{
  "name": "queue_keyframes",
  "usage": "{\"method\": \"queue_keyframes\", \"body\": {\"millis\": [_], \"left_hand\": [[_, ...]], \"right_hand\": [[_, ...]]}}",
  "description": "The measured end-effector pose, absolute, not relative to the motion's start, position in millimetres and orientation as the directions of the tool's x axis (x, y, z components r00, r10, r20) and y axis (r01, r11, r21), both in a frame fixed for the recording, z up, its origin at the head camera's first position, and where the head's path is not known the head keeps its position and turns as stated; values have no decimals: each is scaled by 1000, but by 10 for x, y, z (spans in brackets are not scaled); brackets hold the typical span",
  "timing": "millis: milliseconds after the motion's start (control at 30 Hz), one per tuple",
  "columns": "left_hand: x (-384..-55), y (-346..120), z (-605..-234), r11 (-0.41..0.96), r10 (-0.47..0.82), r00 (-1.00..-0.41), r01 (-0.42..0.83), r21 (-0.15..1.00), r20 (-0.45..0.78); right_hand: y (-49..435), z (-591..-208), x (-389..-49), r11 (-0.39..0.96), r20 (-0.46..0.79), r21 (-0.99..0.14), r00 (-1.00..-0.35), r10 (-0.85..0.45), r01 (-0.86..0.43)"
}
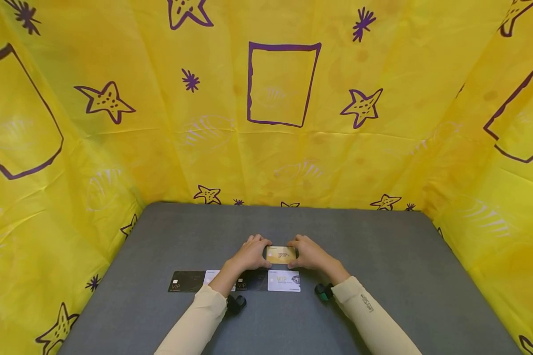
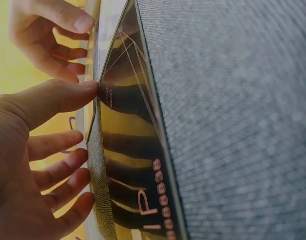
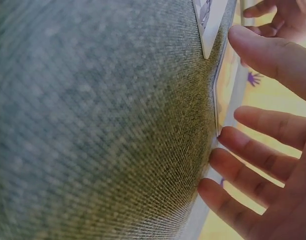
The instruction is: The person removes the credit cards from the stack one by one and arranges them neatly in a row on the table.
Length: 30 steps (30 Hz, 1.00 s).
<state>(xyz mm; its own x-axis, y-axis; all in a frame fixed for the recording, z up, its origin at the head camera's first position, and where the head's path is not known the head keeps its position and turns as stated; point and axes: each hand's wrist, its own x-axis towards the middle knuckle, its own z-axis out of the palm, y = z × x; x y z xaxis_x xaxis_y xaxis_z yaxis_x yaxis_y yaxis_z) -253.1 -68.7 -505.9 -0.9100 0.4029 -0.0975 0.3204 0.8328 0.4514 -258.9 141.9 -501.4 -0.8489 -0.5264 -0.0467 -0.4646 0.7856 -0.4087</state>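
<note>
A gold card point(image 1: 281, 255) lies on the grey table between my two hands. My left hand point(image 1: 251, 253) pinches its left end, thumb at the near edge and fingers at the far edge. At the other end, my right hand point(image 1: 312, 254) pinches it the same way. Just nearer to me is a row of cards: a black VIP card point(image 1: 186, 281) at the left, a white card point(image 1: 210, 277) partly hidden by my left wrist, another black card point(image 1: 254, 282), and a white VIP card point(image 1: 284, 281) at the right end.
The dark grey tabletop point(image 1: 382, 266) reaches out to both sides. Yellow cloth point(image 1: 284, 148) printed with purple starfish and frames hangs behind it and at the left and right. Dark wrist devices sit below both wrists.
</note>
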Motion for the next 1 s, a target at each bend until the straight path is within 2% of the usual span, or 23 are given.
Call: {"method": "queue_keyframes", "body": {"millis": [333, 1000], "left_hand": [[-2540, -684, -5064, 827, 403, -910, 316, 465, -98], [-2573, -676, -5086, 824, 397, -914, 316, 471, -81]], "right_hand": [[1398, -5009, -2610, 792, -67, -397, -846, -528, -463], [1428, -5031, -2670, 751, -27, -391, -809, -588, -532]]}}
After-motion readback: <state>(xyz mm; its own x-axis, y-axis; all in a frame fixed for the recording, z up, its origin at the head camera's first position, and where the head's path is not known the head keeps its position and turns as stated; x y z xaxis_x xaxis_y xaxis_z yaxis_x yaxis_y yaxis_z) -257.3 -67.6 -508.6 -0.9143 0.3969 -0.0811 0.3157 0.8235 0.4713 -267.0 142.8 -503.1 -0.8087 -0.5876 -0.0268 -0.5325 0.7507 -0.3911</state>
